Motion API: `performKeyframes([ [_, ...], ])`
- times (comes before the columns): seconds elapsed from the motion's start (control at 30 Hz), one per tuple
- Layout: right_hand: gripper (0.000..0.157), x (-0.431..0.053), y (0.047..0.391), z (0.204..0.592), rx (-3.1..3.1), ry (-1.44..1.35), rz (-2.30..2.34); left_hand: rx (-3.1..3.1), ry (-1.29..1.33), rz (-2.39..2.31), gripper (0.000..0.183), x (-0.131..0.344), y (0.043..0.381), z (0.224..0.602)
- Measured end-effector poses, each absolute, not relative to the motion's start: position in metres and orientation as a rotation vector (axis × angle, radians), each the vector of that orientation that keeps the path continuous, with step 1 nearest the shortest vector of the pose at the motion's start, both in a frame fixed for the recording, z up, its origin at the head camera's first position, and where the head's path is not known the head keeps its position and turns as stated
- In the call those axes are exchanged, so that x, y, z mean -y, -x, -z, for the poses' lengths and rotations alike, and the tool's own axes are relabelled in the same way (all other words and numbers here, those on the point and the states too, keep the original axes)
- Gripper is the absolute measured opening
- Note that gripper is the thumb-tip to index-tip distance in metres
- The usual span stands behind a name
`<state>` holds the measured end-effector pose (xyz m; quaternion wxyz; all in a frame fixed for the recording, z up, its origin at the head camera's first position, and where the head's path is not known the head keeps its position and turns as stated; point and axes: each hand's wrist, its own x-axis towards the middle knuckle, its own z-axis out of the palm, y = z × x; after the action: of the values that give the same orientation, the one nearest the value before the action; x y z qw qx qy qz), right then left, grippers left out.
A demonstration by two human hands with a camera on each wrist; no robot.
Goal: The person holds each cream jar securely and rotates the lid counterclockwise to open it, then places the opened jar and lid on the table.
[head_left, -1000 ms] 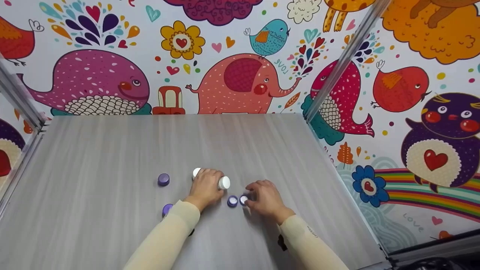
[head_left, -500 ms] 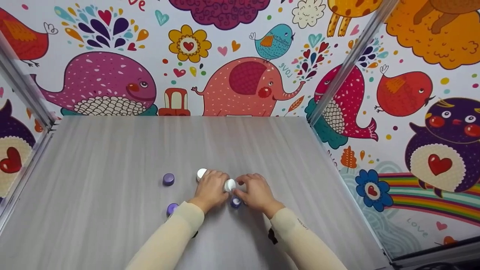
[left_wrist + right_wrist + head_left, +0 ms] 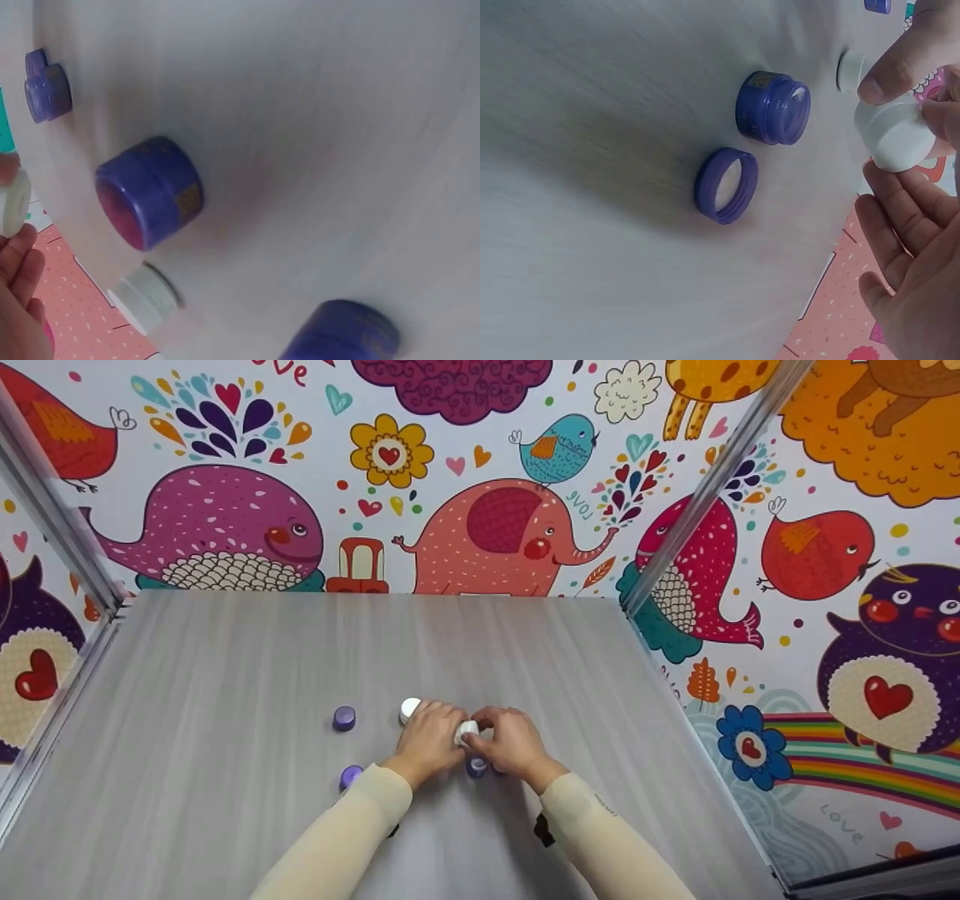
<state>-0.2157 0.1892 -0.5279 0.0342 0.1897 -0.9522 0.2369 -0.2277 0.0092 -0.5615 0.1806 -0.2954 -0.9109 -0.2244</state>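
Between both hands is a small white jar (image 3: 466, 733), clear of the table. My left hand (image 3: 431, 739) grips it from the left. My right hand (image 3: 514, 742) pinches its right end, thumb in front and index finger behind. Below them stands an open purple jar (image 3: 772, 110) with a threaded neck. Its purple lid (image 3: 726, 187) rests beside it, white lining showing; in the head view the right hand mostly hides it. A second white jar (image 3: 410, 709), capped, stands just behind the left hand, touched by neither hand in the left wrist view.
Two more purple jars stand left of the hands, one farther back (image 3: 344, 718) and one closer (image 3: 351, 776), partly covered by the left sleeve. The grey wood-grain table (image 3: 225, 675) meets cartoon-printed walls (image 3: 457, 427) behind and at the sides.
My right hand has moved left from the purple lid onto the white jar and now pinches it. My left hand has kept its grip. The head view has shifted slightly.
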Motion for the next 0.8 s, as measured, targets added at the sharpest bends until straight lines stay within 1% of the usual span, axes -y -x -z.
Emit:
performKeyframes([
  [0.5,0.030,-0.1955,0.2153,0.5333,2.930,-0.542,-0.865,2.573,0.859,0.637,0.031,-0.0095,0.2292,0.5634],
  [0.8,0.028,-0.1955,0.2159,0.5338,2.939,-0.528,-0.847,2.571,0.876,0.599,0.033,-0.0080,0.2296,0.5628],
])
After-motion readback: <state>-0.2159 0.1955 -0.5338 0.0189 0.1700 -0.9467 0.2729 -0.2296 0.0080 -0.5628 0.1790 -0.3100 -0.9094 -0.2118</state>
